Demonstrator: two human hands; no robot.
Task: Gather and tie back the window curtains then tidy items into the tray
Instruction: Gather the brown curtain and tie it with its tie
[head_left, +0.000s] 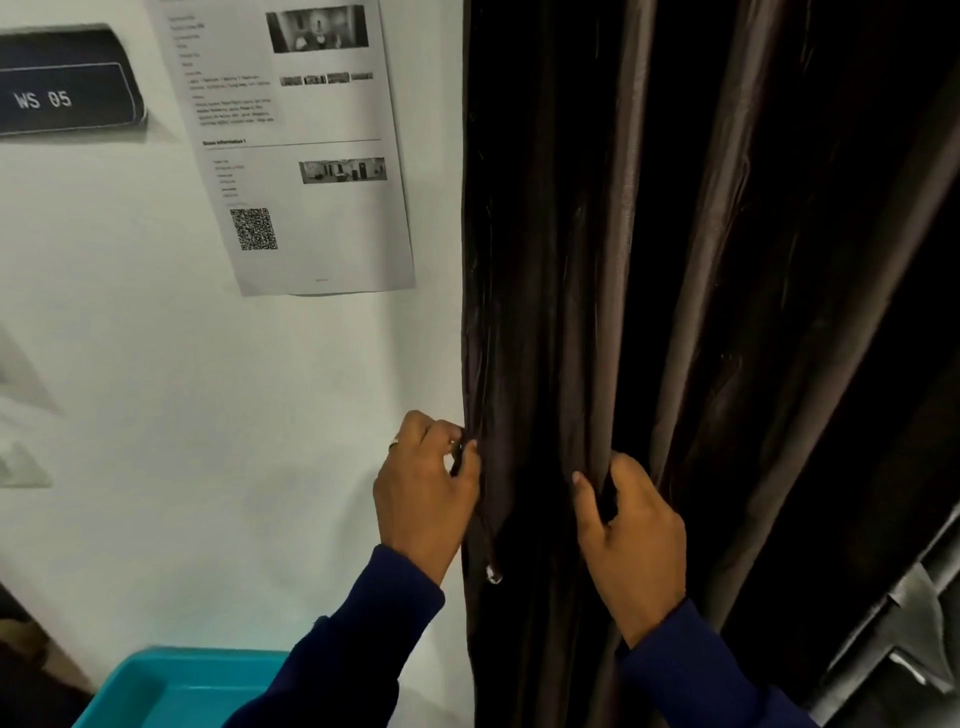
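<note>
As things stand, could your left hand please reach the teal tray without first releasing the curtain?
Probably not. The left hand is pinching the dark curtain's edge, well above the teal tray; nothing blocks the way down, but it would likely have to let go.

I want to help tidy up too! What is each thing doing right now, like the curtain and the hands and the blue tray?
Curtain: hanging in loose folds, not tied back.
Left hand: pinching the curtain's left edge.
Right hand: shut on a curtain fold.
Tray: on the left below, visible part bare.
Paper sheet: stuck flat on the wall.
</note>
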